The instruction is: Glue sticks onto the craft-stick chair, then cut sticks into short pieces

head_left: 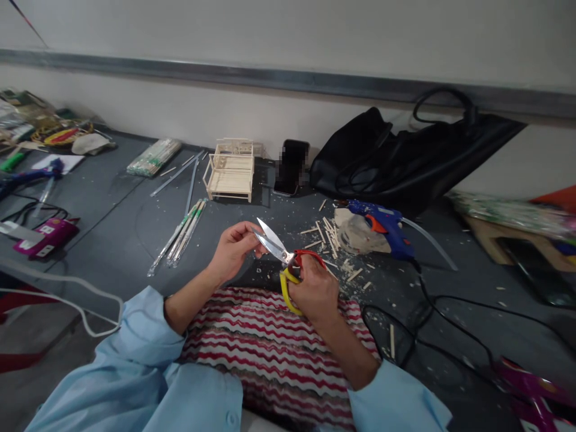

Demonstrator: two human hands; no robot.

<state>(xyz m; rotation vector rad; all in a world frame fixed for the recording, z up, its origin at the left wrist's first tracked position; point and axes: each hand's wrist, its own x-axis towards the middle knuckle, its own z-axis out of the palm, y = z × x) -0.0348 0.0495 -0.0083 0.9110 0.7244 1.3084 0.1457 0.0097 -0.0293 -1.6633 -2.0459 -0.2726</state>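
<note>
My right hand (317, 285) is wrapped round the red and yellow handles of a pair of scissors (275, 243). The blades stand a little apart and point up and left. At the blade tips, my left hand (236, 249) is closed in a pinch; what its fingers hold, if anything, is too small to make out. Beyond the hands stands a small bench-like model made of thin wooden sticks (231, 174). Short cut stick pieces (330, 236) and pale crumbs lie scattered to the right of the scissors.
A blue glue gun (387, 225) rests on the right, its black cable (432, 312) looping over the dark table. Wrapped stick bundles (182, 234) lie left. A phone (292, 168) leans by the wall beside a black bag (382, 162). A striped cloth (270, 354) covers my lap.
</note>
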